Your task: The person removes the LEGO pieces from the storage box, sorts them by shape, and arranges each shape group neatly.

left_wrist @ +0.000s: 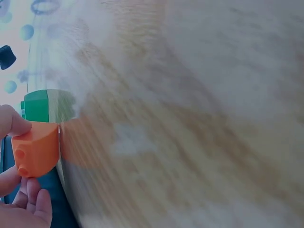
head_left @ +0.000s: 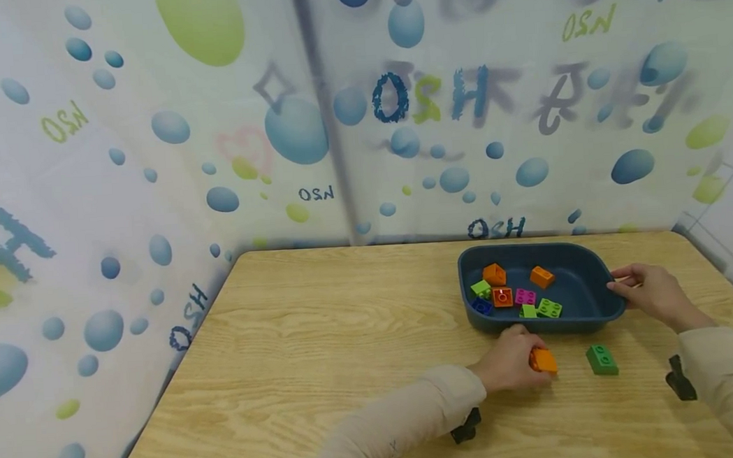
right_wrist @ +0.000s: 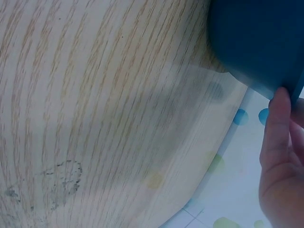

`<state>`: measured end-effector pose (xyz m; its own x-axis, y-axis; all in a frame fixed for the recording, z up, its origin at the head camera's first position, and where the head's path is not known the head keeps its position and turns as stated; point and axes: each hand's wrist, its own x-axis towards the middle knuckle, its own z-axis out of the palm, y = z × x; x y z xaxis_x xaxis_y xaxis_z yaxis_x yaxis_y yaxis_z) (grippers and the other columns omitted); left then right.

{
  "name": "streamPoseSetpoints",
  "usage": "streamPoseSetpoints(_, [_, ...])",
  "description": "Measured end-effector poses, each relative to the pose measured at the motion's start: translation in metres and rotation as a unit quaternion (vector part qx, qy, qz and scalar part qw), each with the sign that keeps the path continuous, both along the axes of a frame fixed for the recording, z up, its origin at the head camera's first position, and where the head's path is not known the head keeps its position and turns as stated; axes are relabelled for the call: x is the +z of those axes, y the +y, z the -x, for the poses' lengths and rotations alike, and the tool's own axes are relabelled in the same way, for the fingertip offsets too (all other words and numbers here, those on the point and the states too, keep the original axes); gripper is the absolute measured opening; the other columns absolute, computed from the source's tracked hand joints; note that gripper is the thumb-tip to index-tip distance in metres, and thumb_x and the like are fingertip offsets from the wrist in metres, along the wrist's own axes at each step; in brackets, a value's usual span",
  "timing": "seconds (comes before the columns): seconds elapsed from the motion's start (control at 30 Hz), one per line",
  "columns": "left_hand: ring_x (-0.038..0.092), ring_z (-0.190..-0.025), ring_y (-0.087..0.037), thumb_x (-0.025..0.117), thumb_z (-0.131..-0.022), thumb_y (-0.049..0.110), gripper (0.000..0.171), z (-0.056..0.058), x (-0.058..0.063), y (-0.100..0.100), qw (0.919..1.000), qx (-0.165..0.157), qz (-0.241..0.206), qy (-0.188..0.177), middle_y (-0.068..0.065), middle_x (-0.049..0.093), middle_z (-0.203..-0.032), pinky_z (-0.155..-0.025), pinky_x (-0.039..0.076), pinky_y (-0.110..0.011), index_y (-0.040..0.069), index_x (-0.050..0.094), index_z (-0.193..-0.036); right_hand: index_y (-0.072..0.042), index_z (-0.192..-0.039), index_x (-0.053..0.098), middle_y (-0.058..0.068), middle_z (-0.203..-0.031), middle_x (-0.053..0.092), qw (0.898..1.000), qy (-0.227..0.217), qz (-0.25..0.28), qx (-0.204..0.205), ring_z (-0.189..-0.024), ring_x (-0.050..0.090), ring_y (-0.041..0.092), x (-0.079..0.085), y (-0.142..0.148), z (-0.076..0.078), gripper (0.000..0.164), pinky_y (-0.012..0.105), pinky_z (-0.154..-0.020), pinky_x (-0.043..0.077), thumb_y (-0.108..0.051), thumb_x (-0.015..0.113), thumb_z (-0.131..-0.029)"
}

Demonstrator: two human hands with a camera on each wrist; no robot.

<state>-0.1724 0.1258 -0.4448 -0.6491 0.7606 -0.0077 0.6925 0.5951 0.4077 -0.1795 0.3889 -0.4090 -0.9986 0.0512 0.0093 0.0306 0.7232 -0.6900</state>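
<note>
My left hand (head_left: 512,361) pinches an orange toy brick (head_left: 544,361) with a curved side between thumb and fingers, just in front of a dark blue bin (head_left: 574,288). In the left wrist view the studs of this orange brick (left_wrist: 40,149) face left. To the right of that hand, a green brick (head_left: 602,359) lies on the table. My right hand (head_left: 659,296) grips the right end of the bin's rim. The right wrist view shows fingers (right_wrist: 278,137) against the bin wall (right_wrist: 256,47).
Inside the bin, mostly at its left, lie several bricks: an orange one (head_left: 542,276), a pink one (head_left: 525,296), a lime one (head_left: 550,308) and a dark blue one (head_left: 482,307). The wooden table (head_left: 322,330) meets a patterned curtain (head_left: 362,152) behind.
</note>
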Motion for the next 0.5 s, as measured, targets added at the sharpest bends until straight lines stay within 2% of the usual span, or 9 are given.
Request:
streamPoseSetpoints(0.3, [0.039, -0.075, 0.001, 0.069, -0.071, 0.043, 0.037, 0.0008, 0.0006, 0.0053, 0.9997, 0.006, 0.002, 0.022, 0.015, 0.054, -0.083, -0.06, 0.027, -0.006, 0.018, 0.066, -0.099, 0.021, -0.11, 0.043, 0.025, -0.084, 0.059, 1.0, 0.005, -0.003, 0.003, -0.057, 0.06, 0.013, 0.001, 0.0012, -0.0003, 0.049, 0.031, -0.055, 0.051, -0.022, 0.052, -0.09])
streamPoseSetpoints(0.5, [0.038, -0.072, 0.001, 0.07, -0.071, 0.042, 0.036, 0.0002, 0.0008, 0.0085, 0.9999, 0.011, 0.001, 0.007, 0.015, 0.055, -0.08, -0.058, 0.026, -0.006, 0.018, 0.067, -0.098, 0.021, -0.109, 0.043, 0.024, -0.083, 0.059, 1.0, 0.004, -0.006, 0.004, -0.057, 0.059, 0.013, -0.0004, 0.0012, 0.0, 0.049, 0.031, -0.054, 0.05, -0.023, 0.052, -0.09])
